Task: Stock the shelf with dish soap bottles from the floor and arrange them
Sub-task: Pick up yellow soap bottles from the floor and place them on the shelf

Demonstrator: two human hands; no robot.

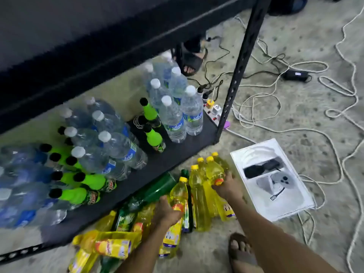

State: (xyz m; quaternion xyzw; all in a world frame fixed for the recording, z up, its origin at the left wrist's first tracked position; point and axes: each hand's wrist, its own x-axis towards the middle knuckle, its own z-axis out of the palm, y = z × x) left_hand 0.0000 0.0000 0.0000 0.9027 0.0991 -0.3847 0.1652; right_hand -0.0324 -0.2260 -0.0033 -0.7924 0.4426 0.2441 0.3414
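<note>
Several yellow dish soap bottles (pixel 199 194) with yellow caps lie and lean on the floor in front of the black bottom shelf (pixel 177 154). A few dark green bottles (pixel 157 189) lie among them. My left hand (pixel 167 210) grips one yellow bottle (pixel 177 196) around its middle. My right hand (pixel 226 186) is closed on another yellow bottle (pixel 213 172) at the right of the group. More yellow bottles (pixel 110 247) lie flat near the bottom edge of the view.
The shelf holds several clear water bottles (pixel 173 119) and lime-green bottles (pixel 153 136) with black caps. A white box (pixel 271 178) lies on the floor to the right. Cables and a power strip (pixel 214 111) spread across the floor. My sandalled foot (pixel 240 251) is close by.
</note>
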